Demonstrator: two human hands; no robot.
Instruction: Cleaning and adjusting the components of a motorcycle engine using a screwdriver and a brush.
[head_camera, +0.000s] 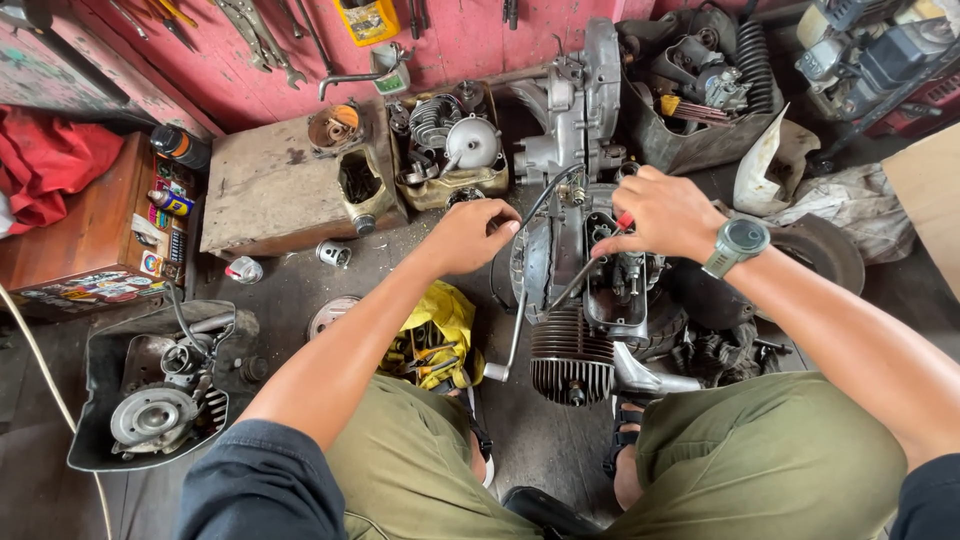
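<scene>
A red-handled screwdriver (600, 255) is gripped by the right hand (665, 212) over the engine (585, 300) — the left hand (470, 235) is closed on a black cable (545, 200) beside it.

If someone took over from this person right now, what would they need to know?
Left hand: closed in a fist against the left side of the engine, beside the black cable; what it grips is hidden.
Right hand: closed on a red-handled tool whose shaft points down into the open engine case.
The engine sits on the floor between the person's knees, finned cylinder nearest them.
Done: the case is open on top.
Left: the tool is in the engine, parts lie loose in the tray on the left.
</scene>
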